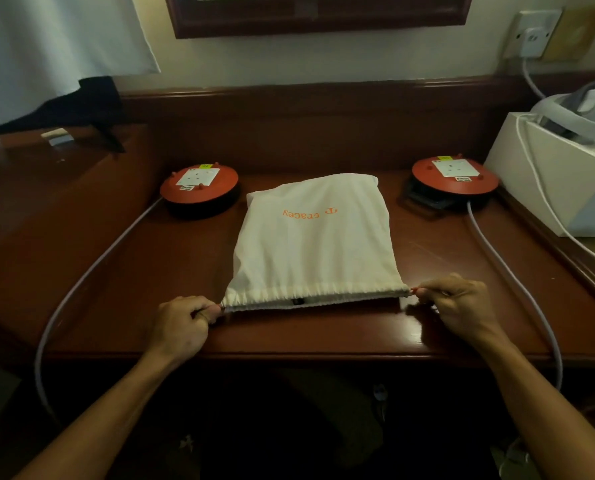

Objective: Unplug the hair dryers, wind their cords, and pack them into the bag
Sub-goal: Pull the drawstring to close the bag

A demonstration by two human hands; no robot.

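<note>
- Head view: the left hand [181, 322] pinches the drawstring end at the left corner of the bag's gathered mouth, fingers curled tight round it.
- The right hand [460, 306] pinches the drawstring end at the right corner of that mouth in the same way.
- The bag [311, 244], white cloth with orange lettering, lies on the desk [427, 258] between the hands, mouth toward the person, looking padded.
- No hair dryer is in sight; presumably they are inside the bag.
- Beyond the bag, one red cable reel [199, 188] sits at its far left and another cable reel [453, 183] at its far right, sockets empty.
- To cinch well, I judge both ends should be drawn outward evenly, keeping the bag flat.
</note>
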